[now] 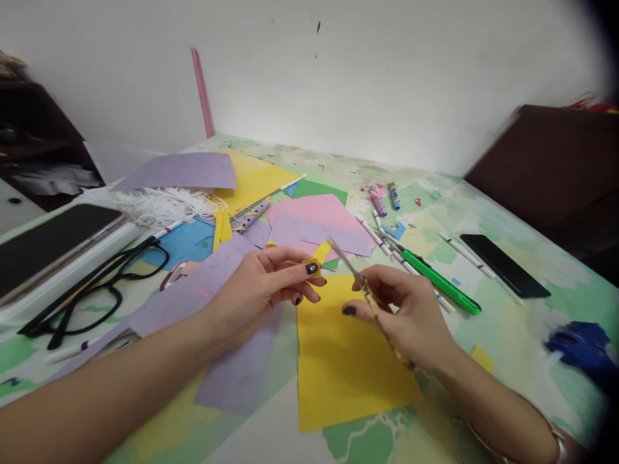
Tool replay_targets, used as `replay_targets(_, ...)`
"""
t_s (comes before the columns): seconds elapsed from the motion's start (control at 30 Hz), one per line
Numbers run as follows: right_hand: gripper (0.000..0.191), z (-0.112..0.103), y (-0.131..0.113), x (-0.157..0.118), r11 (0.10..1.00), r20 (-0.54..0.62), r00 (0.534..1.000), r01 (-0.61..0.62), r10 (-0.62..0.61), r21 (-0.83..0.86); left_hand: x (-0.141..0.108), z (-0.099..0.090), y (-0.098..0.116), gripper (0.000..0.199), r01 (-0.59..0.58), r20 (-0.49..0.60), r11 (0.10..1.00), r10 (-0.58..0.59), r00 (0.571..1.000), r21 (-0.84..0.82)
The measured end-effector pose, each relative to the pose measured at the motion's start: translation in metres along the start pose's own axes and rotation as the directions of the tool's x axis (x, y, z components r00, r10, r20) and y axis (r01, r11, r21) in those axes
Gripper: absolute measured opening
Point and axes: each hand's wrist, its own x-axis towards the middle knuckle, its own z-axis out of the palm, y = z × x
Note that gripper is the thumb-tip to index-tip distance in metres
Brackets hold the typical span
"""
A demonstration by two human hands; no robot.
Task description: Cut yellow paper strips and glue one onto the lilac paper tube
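Between the thumb and fingers of my left hand (271,280) is a small folded strip of yellow paper (322,251), one end sticking up. My right hand (406,309) grips a pair of scissors (370,296) whose blades point up and to the left, close to the strip's raised end. Whether the blades touch the paper I cannot tell. Under both hands lies a yellow sheet (348,374) on the table. Lilac paper (236,380) is spread beneath my left hand and forearm.
Black-framed glasses (116,293) and white string (169,205) are at left. Pink paper (309,209) lies farther back. A green box cutter (440,280), several pens and a black phone (505,264) lie at right. Small rolled-paper figures (378,200) stand behind, before the wall.
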Motion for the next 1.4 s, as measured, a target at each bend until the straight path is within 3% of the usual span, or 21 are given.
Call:
replay_targets(0.17,0.037,0.012,0.004,-0.008,0.97,-0.018,0.985,0.164,-0.17,-0.18,-0.002,0.003,0.0,0.007,0.009,0.027,1.0,-0.009,1.0,0.012)
replay_targets(0.4,0.041,0.016,0.003,-0.012,0.924,-0.045,0.961,0.25,-0.274,-0.289,-0.005,0.005,-0.002,0.005,-0.068,0.059,0.998,0.067,0.996,0.011)
replay_targets(0.63,0.045,0.019,0.004,-0.012,0.897,-0.063,0.946,0.279,-0.318,-0.344,-0.005,0.008,-0.003,0.005,-0.073,0.057,0.997,0.071,0.996,0.04)
replay_targets(1.07,0.046,0.021,0.005,-0.012,0.871,-0.081,0.937,0.281,-0.339,-0.402,-0.004,0.009,-0.007,0.006,-0.051,0.047,0.996,0.055,0.997,-0.077)
replay_targets(1.4,0.045,0.019,0.003,-0.013,0.869,-0.069,0.943,0.269,-0.325,-0.414,-0.005,0.009,-0.004,0.005,-0.046,0.033,0.999,0.046,0.998,-0.019)
